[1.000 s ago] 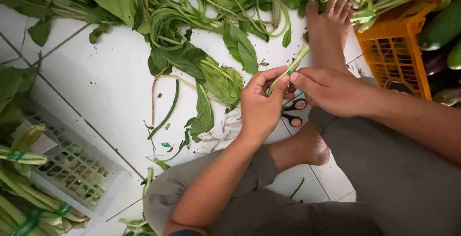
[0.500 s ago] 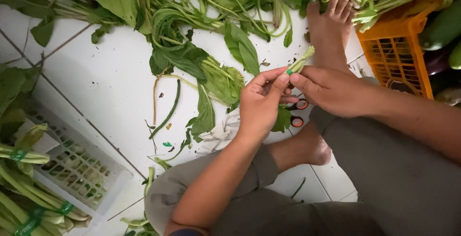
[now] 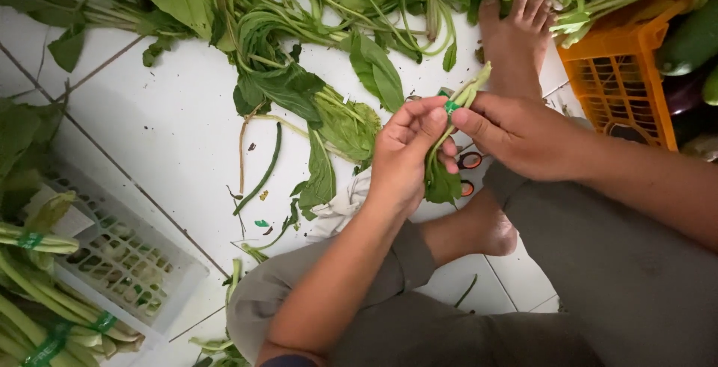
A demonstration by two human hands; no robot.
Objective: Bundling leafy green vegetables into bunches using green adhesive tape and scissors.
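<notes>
While a second ago my hands pinched only a bare stalk end, now a green band [image 3: 451, 105] sits wrapped round the small bundle of greens [image 3: 443, 165], so the tie looks nearly on. My left hand [image 3: 404, 154] clenches the stems and my right hand [image 3: 516, 131] grasps the banded top. Right of my grip stands an orange crate [image 3: 621, 90]; far left, a white slatted basket [image 3: 120, 262] holds bundles already green-banded [image 3: 30, 241]. No labels show.
</notes>
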